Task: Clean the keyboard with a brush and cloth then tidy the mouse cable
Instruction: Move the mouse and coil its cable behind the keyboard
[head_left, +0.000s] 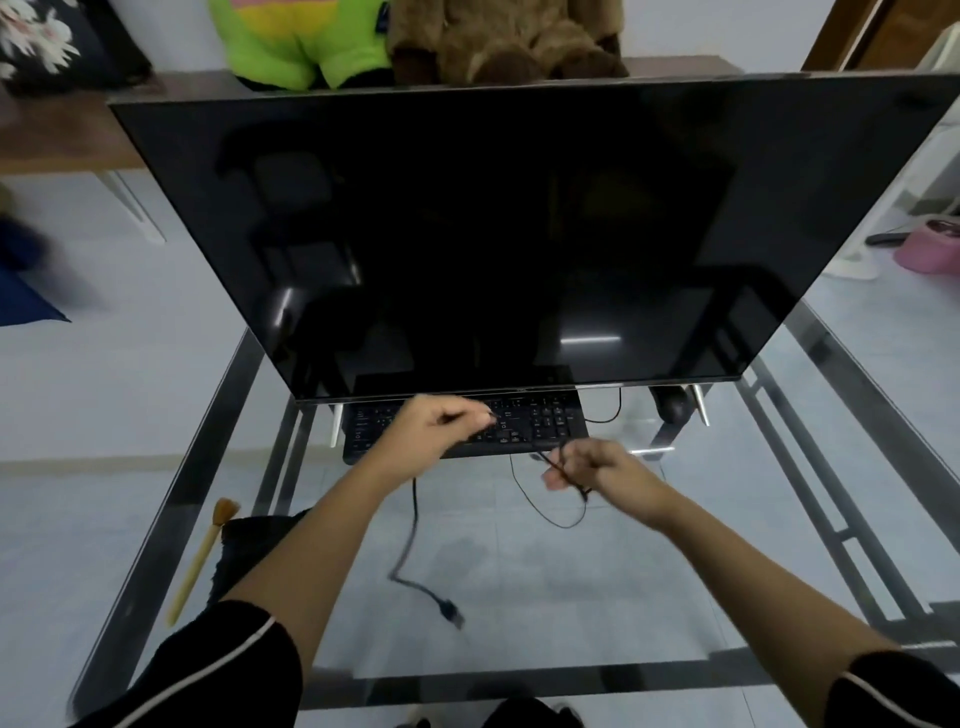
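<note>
Two tools lie nearest, at the glass table's (156, 530) left edge: brush (202, 561) touching dark cloth (249, 540), so cleaning is judged finished. Farther in, the black cable (414, 504) trails to its plug (451, 613) on the glass. Left hand (441, 426) pinches the thicker run and right hand (597, 467) pinches a thin loop (566, 525), apparently gathering slack before the keyboard (540, 421). Mouse (672, 408) sits beyond, under the monitor (519, 234).

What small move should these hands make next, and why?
Probably gather the slack into a coil: both the left hand and right hand pinch black cable, a loose loop hangs below the right hand, and the brush and cloth lie aside.
</note>
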